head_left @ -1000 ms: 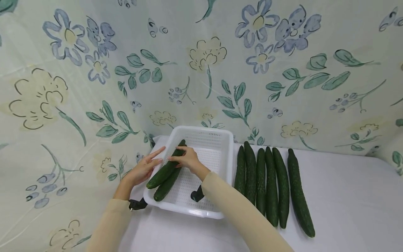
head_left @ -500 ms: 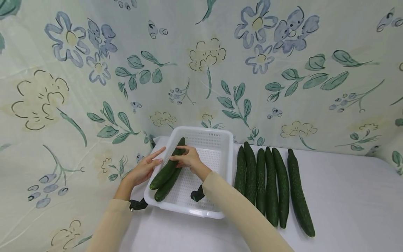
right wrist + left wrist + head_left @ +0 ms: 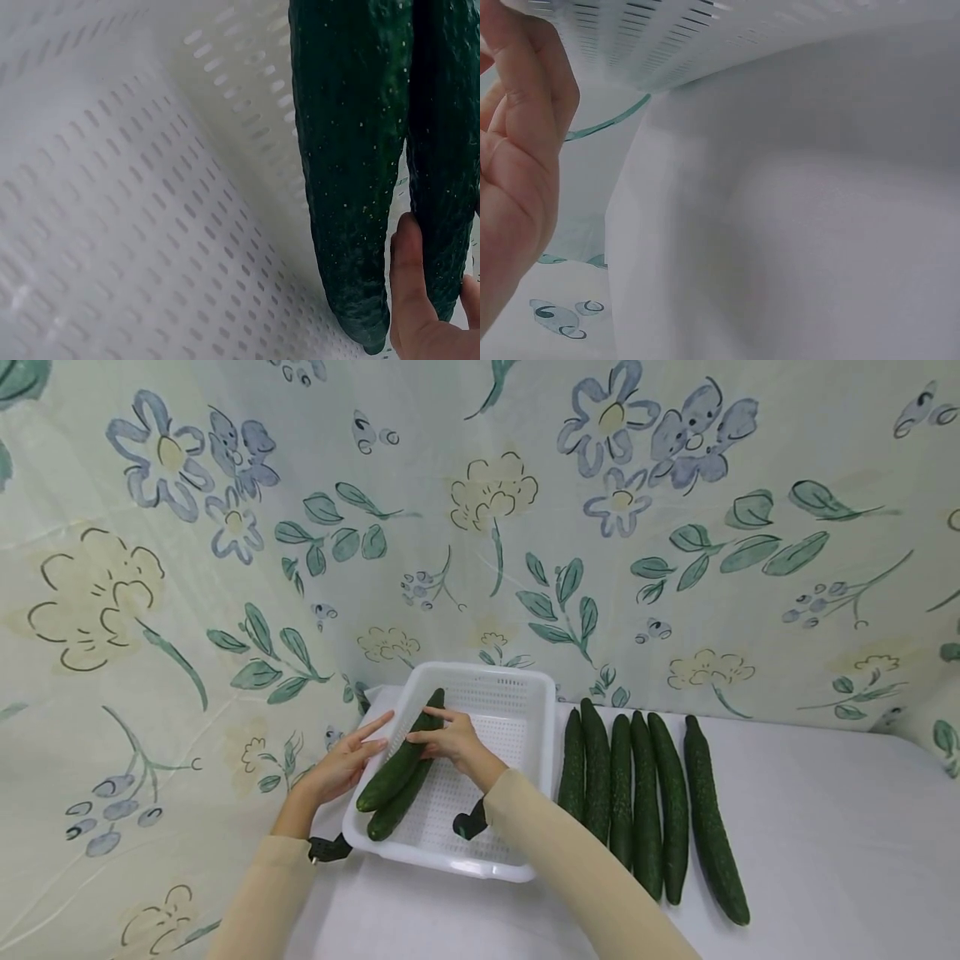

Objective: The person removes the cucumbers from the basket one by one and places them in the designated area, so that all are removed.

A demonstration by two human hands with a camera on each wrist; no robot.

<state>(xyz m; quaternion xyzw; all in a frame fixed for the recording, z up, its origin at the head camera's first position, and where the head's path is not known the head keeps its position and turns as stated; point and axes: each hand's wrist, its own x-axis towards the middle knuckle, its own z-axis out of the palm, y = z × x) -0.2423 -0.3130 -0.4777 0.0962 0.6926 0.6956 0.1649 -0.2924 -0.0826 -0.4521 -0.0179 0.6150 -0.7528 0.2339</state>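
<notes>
A white perforated plastic basket [image 3: 450,862] stands on the white cloth, with two cucumbers along its left side. My right hand [image 3: 454,741] reaches in and grips the left, upper cucumber [image 3: 388,778] near its far end, thumb on one side and fingers on the other. The other cucumber [image 3: 396,812] lies beside and partly under it. In the right wrist view, fingers [image 3: 409,259] touch the held cucumber [image 3: 448,150]. My left hand [image 3: 339,770] is at the basket's left rim with its fingers extended. In the left wrist view, that hand [image 3: 521,142] is beside the basket's outer wall [image 3: 630,52].
Several cucumbers [image 3: 642,810] lie side by side right of the basket, and one more cucumber [image 3: 712,822] lies slightly apart at their right. A flowered curtain [image 3: 480,527] hangs behind and to the left. Black wrist mounts [image 3: 470,823] show at both sleeves.
The gripped cucumber has shifted slightly right and away from the basket's left rim, coming closer alongside the other one. In the last half second the hands have hardly moved.
</notes>
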